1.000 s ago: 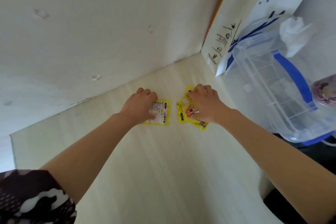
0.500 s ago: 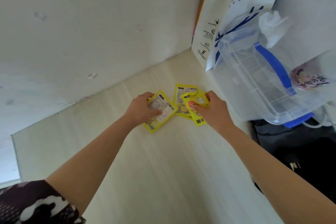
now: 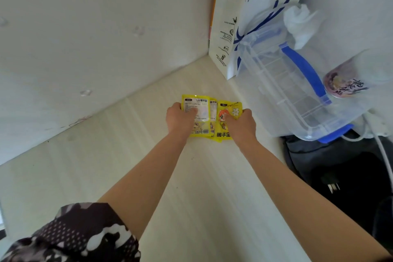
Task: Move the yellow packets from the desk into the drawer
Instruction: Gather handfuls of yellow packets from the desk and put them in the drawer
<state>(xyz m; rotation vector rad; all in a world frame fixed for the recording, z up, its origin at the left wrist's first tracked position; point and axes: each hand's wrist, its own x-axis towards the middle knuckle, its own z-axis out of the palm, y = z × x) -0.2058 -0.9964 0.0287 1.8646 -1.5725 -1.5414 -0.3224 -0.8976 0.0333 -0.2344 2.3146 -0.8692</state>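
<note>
Three yellow packets are fanned together above the pale wooden desk [image 3: 191, 187]. My left hand [image 3: 180, 119] grips the left packet [image 3: 202, 110], whose printed white label faces up. My right hand [image 3: 242, 122] grips the right packet [image 3: 230, 110], which shows an orange cartoon figure and a white flower. A third packet [image 3: 213, 104] peeks out between the two, mostly covered. No drawer is in view.
A white coffee paper bag [image 3: 251, 17] stands in the desk's far right corner against the wall. A clear plastic box with blue handle [image 3: 287, 83] leans beside it, a purple-lidded cup [image 3: 344, 83] to its right. A dark bag [image 3: 340, 166] lies off the desk's right edge.
Both hands went from pressing the packets flat on the desk to gripping them, and have brought them together into one overlapping fan.
</note>
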